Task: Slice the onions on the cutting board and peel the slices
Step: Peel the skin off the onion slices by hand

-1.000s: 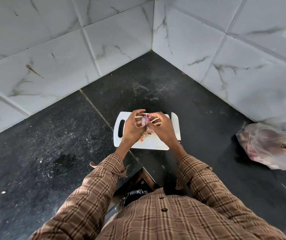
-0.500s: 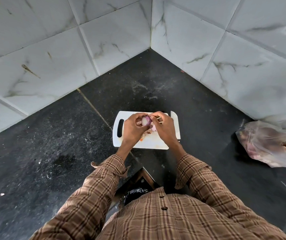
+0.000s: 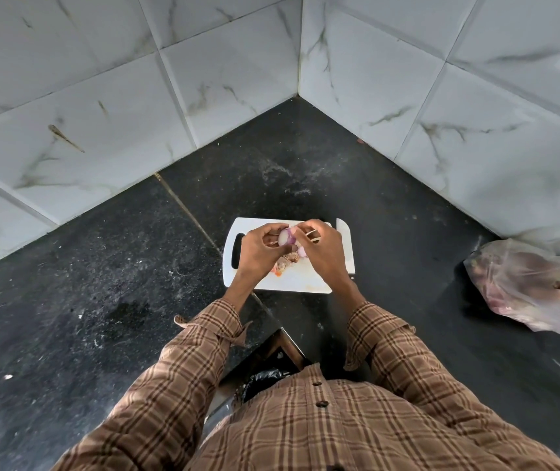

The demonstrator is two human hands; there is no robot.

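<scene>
Head view, only one. Both hands over the white cutting board, which lies flat on the black counter in the corner of two marble-tiled walls.

Left hand: fingers curled round a piece of onion, pale cut face showing, purple skin on its right side. Held just above the board's far edge, not resting on it.

Right hand: thumb and fingertips pinched together on the purple skin at the top right of the same onion piece. Other fingers loosely bent. Whether the skin has come free at that spot, can't tell, too small.

Below the hands, on the board: small heap of brownish peelings, a pinkish onion bit beside it, an orange scrap near the left wrist.

Knife blade lies along the board's right edge, tip pointing away; handle hidden behind the right wrist.

Far right on the counter: clear plastic bag with reddish-brown contents, well apart from the board.

Brown checked shirt sleeves fill the bottom of the frame.
</scene>
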